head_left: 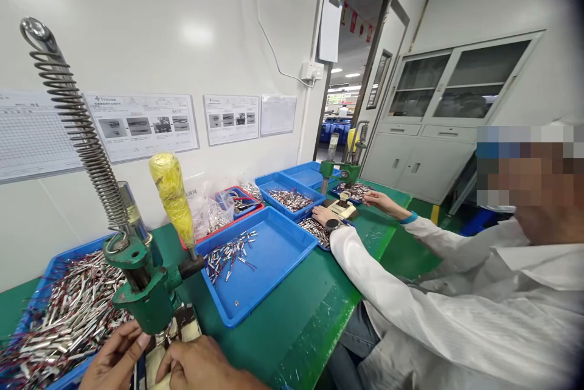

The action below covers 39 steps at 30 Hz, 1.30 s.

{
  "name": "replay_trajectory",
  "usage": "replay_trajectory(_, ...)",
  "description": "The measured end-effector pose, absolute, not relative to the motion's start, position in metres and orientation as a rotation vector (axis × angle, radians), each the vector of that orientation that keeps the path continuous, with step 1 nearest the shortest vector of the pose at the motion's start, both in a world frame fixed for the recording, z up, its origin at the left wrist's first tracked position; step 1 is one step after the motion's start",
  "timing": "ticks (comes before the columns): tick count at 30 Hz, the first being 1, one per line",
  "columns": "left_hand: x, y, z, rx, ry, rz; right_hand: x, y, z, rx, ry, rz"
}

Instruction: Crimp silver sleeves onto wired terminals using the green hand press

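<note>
A green hand press point(146, 299) with a tall spring and a yellow-wrapped handle point(168, 195) stands at the lower left. Both of my hands are at its base, under the press head. My left hand point(116, 356) is on the left side, thumb and fingers pinched together near the cream-coloured fixture point(189, 330). From the right, my right hand point(201, 362) reaches in with curled fingers at the same fixture. What either hand pinches is too small and hidden to name. Left of the press, a blue tray point(59, 262) is heaped with silvery parts with red and dark wires.
A blue tray point(274, 280) with some wired parts lies right of the press. Behind it are a red tray point(246, 213), plastic bags point(210, 213) and another blue tray point(292, 180). At right, a person in a white coat point(410, 317) works at a second green press point(349, 171).
</note>
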<state>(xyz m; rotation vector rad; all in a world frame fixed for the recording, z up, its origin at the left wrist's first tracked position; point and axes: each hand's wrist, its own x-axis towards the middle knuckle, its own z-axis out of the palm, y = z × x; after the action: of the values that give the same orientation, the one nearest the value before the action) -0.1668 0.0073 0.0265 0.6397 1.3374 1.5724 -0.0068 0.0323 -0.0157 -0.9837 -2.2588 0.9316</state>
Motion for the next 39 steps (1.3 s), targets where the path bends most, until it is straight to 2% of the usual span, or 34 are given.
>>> replay_trajectory(9, -0.143, 0.002, 0.023, 0.953, 1.182, 1.537, 0.000, 0.024, -0.005, -0.948, -2.281, 0.907)
replay_trajectory(18, -0.146, 0.000, 0.026, 1.200, 1.137, 1.517, 0.001, 0.021, 0.000, -0.845, -2.325, 1.052)
replay_trajectory(25, -0.150, 0.000, 0.028, 1.265, 1.128, 1.502, 0.009, 0.033, 0.001, -0.767, -2.159, 1.393)
replay_trajectory(31, -0.151, -0.004, 0.022, 1.237, 1.089, 1.495, 0.014, 0.030, -0.005, -0.752, -1.950, 1.465)
replay_trajectory(34, -0.153, -0.006, 0.020, 1.224, 1.126, 1.474, 0.024, 0.048, 0.033, -0.750, -1.633, 1.181)
replay_trajectory(37, -0.156, -0.006, 0.018, 1.281, 1.213, 1.433, 0.026, 0.092, 0.120, -0.639, -1.307, 0.723)
replay_trajectory(39, -0.157, -0.006, 0.018, 1.312, 1.239, 1.420, 0.018, 0.123, 0.184, -0.473, -1.386, 0.661)
